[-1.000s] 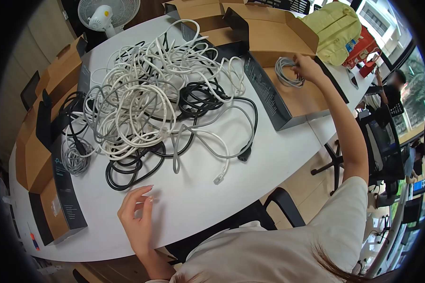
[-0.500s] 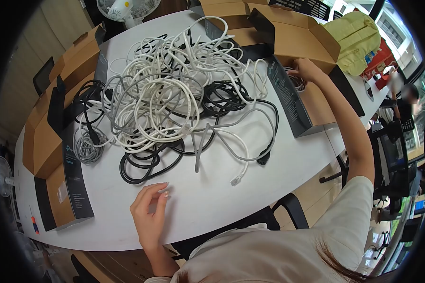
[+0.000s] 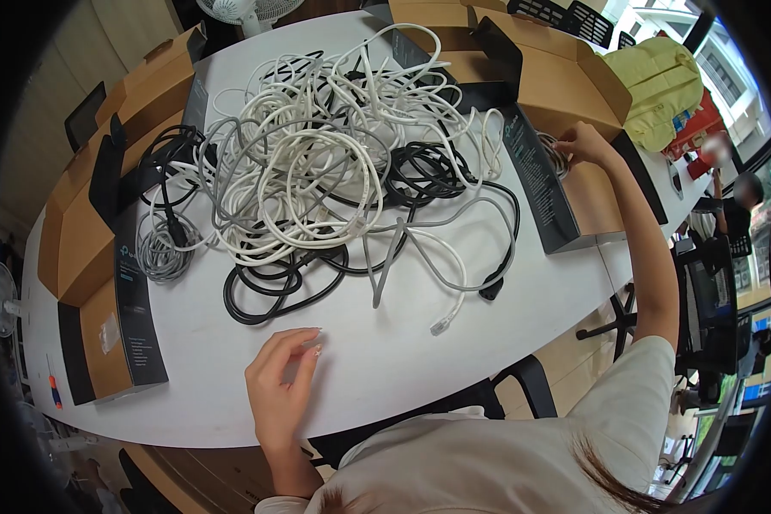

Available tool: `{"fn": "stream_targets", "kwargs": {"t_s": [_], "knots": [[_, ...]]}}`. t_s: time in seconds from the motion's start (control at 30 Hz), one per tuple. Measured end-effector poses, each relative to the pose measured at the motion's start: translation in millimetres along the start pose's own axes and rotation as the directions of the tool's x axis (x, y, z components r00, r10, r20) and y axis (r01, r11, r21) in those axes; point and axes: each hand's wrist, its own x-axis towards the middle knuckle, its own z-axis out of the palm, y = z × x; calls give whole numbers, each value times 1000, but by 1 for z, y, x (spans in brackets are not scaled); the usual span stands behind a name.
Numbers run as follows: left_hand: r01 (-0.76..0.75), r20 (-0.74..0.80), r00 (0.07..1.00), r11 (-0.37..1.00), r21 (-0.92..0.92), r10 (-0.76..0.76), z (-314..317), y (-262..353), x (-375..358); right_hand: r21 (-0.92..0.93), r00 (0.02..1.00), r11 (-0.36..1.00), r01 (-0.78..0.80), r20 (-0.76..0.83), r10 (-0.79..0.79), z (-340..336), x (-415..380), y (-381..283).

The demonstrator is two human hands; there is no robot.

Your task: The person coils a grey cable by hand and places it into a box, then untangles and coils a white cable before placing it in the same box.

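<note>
A large tangle of white, grey and black cables [image 3: 317, 163] lies across the white table. In front of it my left hand [image 3: 281, 385] rests low over the tabletop, empty, fingers curved and apart. My right hand [image 3: 584, 146] reaches into the open black-and-brown box [image 3: 595, 199] on the right, its fingertips bent at a coiled cable [image 3: 552, 154] inside. Whether the fingers grip the coil cannot be made out. A white connector [image 3: 439, 326] ends one cable near the front of the tangle. To the left, a grey coil [image 3: 164, 248] sits beside the pile.
Another open box [image 3: 103, 343] with a small clear bag [image 3: 109, 332] stands at the left, a screwdriver [image 3: 55, 392] near it. More open boxes [image 3: 454, 60] are at the back. A yellow bag [image 3: 655, 90] lies back right. A chair [image 3: 527, 385] touches the front edge; people are at far right.
My right hand has lifted slightly out of the deeper part of the box, fingers now nearer the coil's right side. The whole view has shifted a little. My left hand keeps its pose.
</note>
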Motion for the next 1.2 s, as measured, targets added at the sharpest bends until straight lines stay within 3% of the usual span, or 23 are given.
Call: {"fn": "stream_targets", "kwargs": {"t_s": [0.1,0.3,0.4,0.5,0.6,0.63,0.77,0.83,0.87,0.97,1.0,1.07,1.17,1.2], "knots": [[-11,4,1000,1000,13,11,0,-1,0,43,997,996,-79,-10,79,-3,-14,-20],[-12,14,1000,1000,25,12,0,-2,1,-155,1000,988,2,-23,-6,-2,-8,-8],[-21,14,1000,999,33,20,-1,-2,1,-141,999,990,-29,-47,23,-2,-14,-13],[-18,10,1000,999,43,18,-1,-3,1,-336,985,939,-71,-171,13,-2,-10,-5],[-18,3,1000,999,41,18,-1,-2,1,-383,936,919,-90,-349,-54,-5,-47,-47],[-25,-1,1000,999,39,25,0,-4,2,-474,891,874,-107,-436,-127,-3,-62,-66],[-24,5,1000,998,63,24,0,-3,2,-357,728,865,353,-476,-494,15,-120,-143],[-37,8,999,998,51,36,0,-1,3,-172,756,817,550,-313,-575,33,-144,-183],[-46,11,999,998,49,45,0,0,4,-111,677,704,701,-204,-707,43,-153,-202],[-32,41,999,999,-8,33,0,0,4,-71,545,545,835,-19,-838,77,-161,-239],[-25,53,998,999,-33,26,-1,0,4,-78,476,479,874,-51,-878,90,-159,-247],[-13,82,997,999,-42,16,-4,4,3,-150,495,473,868,188,-848,86,-155,-261],[-22,142,989,998,-57,30,-11,12,6,111,347,333,936,-155,-925,76,-149,-278],[-51,139,989,997,-58,58,-13,16,9,216,466,421,881,-245,-850,69,-153,-284]]}}
